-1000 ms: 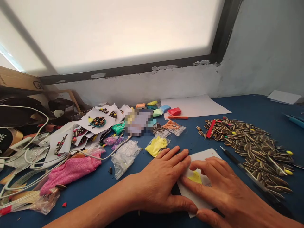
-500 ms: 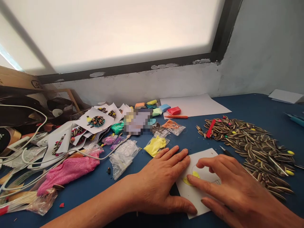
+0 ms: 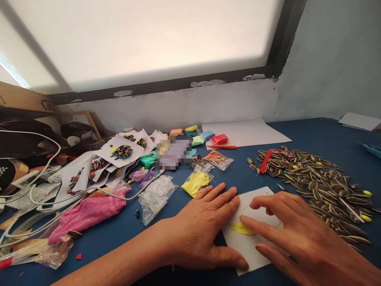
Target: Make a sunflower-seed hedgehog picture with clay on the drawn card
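A small white paper card (image 3: 244, 254) with a pencil outline lies on the blue table in front of me. Yellow clay (image 3: 241, 228) is spread in a thin patch on the outline's lower left part. My left hand (image 3: 208, 226) rests flat with fingers stretched along the card's left edge, its thumb on the lower edge. Over the card, my right hand (image 3: 294, 230) has its fingers apart and bent, one fingertip at the upper edge of the yellow clay. Nothing is held in it. Part of the outline is hidden under the right hand.
Sunflower seeds (image 3: 315, 178) lie heaped at right with a red strip (image 3: 266, 161) on top. Beyond my left hand is a bag of yellow clay (image 3: 195, 182). Finished seed cards (image 3: 120, 151), a pink cloth (image 3: 89, 214) and a white cable (image 3: 133, 195) fill the left side.
My right hand has shifted slightly up and right across the card. The yellow clay now looks flatter and spread wider along the outline. My left hand stays in place.
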Demonstrator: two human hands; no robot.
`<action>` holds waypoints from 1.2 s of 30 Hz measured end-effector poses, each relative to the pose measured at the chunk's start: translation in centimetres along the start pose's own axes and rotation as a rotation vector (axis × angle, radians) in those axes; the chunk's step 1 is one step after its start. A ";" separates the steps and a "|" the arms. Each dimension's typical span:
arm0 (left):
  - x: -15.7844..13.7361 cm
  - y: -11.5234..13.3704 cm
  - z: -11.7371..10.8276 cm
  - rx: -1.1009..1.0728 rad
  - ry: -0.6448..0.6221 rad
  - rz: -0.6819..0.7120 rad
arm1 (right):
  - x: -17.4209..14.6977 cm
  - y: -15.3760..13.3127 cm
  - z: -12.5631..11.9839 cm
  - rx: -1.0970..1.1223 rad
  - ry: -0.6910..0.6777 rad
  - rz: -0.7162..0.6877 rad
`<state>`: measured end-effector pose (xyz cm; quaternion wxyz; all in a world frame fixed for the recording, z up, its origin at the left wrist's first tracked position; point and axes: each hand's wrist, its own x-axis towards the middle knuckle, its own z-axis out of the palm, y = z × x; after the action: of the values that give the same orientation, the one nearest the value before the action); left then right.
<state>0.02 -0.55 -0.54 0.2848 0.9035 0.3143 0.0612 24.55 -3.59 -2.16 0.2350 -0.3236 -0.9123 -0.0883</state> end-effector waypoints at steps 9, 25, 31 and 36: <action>0.0 0.1 0.0 -0.009 -0.005 -0.009 | 0.1 -0.1 0.0 0.016 -0.025 0.009; 0.0 0.0 0.0 -0.001 0.000 0.000 | -0.2 0.0 0.1 0.017 -0.023 -0.012; 0.0 0.0 -0.1 -0.016 -0.009 -0.013 | -0.5 0.5 0.0 -0.014 0.028 0.015; 0.0 0.1 -0.1 -0.009 -0.013 -0.021 | -0.5 0.3 0.2 -0.008 -0.003 0.009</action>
<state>0.02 -0.57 -0.44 0.2917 0.8993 0.3216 0.0536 24.96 -3.58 -2.60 0.2328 -0.3287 -0.9108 -0.0905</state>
